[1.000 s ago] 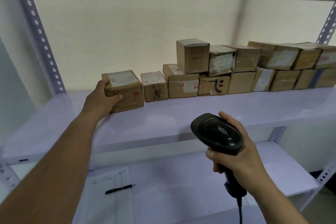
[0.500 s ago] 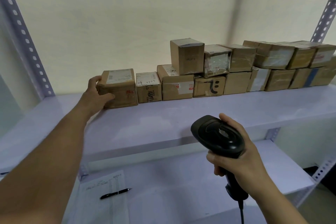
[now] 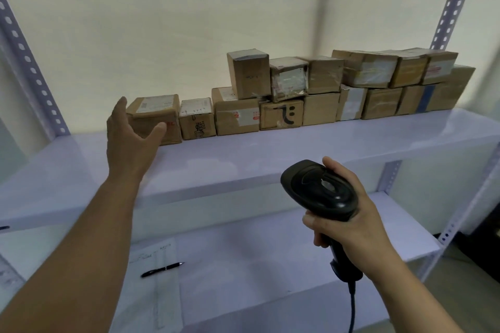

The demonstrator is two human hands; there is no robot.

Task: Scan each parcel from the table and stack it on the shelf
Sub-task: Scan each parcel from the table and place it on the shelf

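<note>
Head view — A: Which step is in hand?

B: Stacking, and near its end, I judge; the leftmost parcel (image 3: 153, 119) stands flat on the shelf (image 3: 270, 151) at the left end of the row, just beside its neighbour; the left hand (image 3: 127, 140) is spread wide in front of its left corner, fingers straight, gripping nothing; whether the thumb touches the cardboard I cannot tell.

A: And the other hand?

B: The right hand (image 3: 349, 227) is wrapped round the handle of the black barcode scanner (image 3: 319, 189), held low before the shelf edge; its cable (image 3: 351, 311) hangs down.

A: What does the next move call for?

B: Probably drawing the left arm clear without nudging that parcel, then turning to the table for another; the table is out of sight, so I cannot say how many wait there; the fresh parcel's label must face the scanner before it goes up; nothing rests on the two leftmost parcels, so there is room.

A: Counts?

B: Fifteen cardboard parcels, as I make it; nine in the bottom row, six on top, though the right end is crowded and one may hide; one scanner; one pen (image 3: 162, 269) lying across one sheet of paper (image 3: 162, 300) on the lower shelf (image 3: 270, 265); two hands.
</note>
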